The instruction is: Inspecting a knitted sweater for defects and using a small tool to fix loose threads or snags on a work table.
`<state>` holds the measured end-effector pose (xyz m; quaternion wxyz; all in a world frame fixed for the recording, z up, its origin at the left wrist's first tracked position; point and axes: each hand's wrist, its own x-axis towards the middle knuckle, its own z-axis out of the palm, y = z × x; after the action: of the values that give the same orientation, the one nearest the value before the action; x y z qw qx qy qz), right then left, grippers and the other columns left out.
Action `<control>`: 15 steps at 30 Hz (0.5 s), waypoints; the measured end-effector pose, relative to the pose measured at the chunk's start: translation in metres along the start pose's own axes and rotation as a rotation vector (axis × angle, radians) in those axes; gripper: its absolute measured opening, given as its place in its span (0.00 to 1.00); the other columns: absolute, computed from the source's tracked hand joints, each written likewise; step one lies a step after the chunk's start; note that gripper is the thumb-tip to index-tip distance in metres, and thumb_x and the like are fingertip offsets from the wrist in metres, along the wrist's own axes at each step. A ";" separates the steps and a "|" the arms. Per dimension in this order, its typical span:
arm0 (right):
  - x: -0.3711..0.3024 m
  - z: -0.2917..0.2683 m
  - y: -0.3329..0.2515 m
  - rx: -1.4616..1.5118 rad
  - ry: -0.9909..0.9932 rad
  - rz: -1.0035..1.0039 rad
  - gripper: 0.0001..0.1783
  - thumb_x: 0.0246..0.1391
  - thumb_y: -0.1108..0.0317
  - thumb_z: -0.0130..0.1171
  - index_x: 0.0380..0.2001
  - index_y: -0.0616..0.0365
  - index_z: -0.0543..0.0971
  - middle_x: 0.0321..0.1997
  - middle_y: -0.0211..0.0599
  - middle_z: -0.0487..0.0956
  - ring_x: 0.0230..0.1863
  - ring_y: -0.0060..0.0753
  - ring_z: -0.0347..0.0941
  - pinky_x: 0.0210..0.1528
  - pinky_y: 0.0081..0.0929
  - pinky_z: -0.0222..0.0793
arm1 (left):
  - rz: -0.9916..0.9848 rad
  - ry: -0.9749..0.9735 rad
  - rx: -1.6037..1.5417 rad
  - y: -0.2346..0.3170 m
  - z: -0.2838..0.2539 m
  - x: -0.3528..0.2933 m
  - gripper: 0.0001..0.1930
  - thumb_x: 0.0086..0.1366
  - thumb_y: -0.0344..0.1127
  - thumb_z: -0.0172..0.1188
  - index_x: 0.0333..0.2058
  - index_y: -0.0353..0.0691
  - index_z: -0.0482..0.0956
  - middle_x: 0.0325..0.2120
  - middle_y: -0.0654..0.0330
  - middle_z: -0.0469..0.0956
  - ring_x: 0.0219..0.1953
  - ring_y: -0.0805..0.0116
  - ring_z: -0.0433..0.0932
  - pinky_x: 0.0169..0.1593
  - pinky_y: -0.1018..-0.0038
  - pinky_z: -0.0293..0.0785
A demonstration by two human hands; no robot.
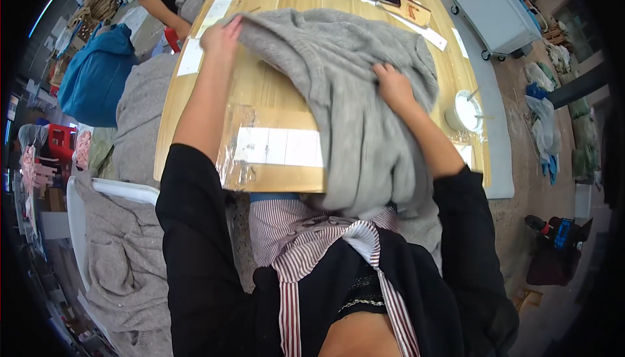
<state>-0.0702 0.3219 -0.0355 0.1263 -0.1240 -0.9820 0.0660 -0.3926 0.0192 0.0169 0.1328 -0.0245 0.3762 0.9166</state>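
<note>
Broadly, a pale wooden table [267, 90] fills the middle of the view. Across its far and right parts spreads a grey knitted garment [364, 96], its near end hanging over the front edge toward the person's striped apron [270, 223]. Beyond the table's right side stands a pale grey wheeled cart [491, 15]; at lower left, a white tub [130, 189] holds more grey knitwear [124, 253]. A bulky blue bag [97, 77] sits farther up on the left. On the table, just left of the garment, lies a white paper sheet [278, 146] marked with lines.

The left hand [222, 34] has its fingers clamped on the garment's far left edge. The right hand [394, 86] rests on the garment's right half, fingers bent into the cloth; whether they grip it, I cannot tell. Near the table's right edge is a white container [465, 113] with thin sticks in it.
</note>
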 end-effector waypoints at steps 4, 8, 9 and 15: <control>0.087 -0.001 0.001 -0.018 0.100 -0.146 0.24 0.48 0.71 0.58 0.51 0.46 0.74 0.47 0.45 0.74 0.48 0.55 0.72 0.47 0.45 0.70 | -0.039 0.206 0.090 0.011 -0.034 -0.003 0.19 0.69 0.30 0.39 0.55 0.27 0.65 0.52 0.42 0.70 0.59 0.42 0.69 0.58 0.54 0.70; 0.084 -0.034 -0.046 0.015 0.195 -0.106 0.27 0.47 0.68 0.64 0.53 0.48 0.74 0.51 0.43 0.74 0.56 0.49 0.68 0.54 0.40 0.67 | -0.419 0.070 0.490 -0.031 -0.036 -0.039 0.12 0.68 0.35 0.49 0.45 0.34 0.71 0.42 0.47 0.78 0.41 0.52 0.81 0.41 0.59 0.78; 0.068 -0.047 -0.056 0.103 0.255 -0.059 0.26 0.48 0.68 0.64 0.53 0.50 0.74 0.51 0.43 0.74 0.55 0.48 0.68 0.53 0.39 0.68 | -0.440 0.082 0.504 -0.044 -0.029 -0.048 0.12 0.68 0.35 0.49 0.45 0.34 0.71 0.42 0.47 0.78 0.41 0.52 0.81 0.41 0.59 0.78; -0.098 -0.082 -0.102 0.227 -0.143 0.045 0.20 0.51 0.61 0.64 0.46 0.55 0.75 0.45 0.42 0.77 0.42 0.49 0.77 0.43 0.38 0.73 | -0.400 -0.251 1.100 -0.102 0.031 -0.063 0.12 0.66 0.41 0.57 0.41 0.39 0.72 0.25 0.54 0.78 0.18 0.64 0.78 0.20 0.65 0.73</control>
<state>0.0201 0.2061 0.0366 0.0678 -0.1257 -0.9717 0.1882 -0.3032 0.0961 -0.0209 0.3394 0.0859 0.7652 0.5402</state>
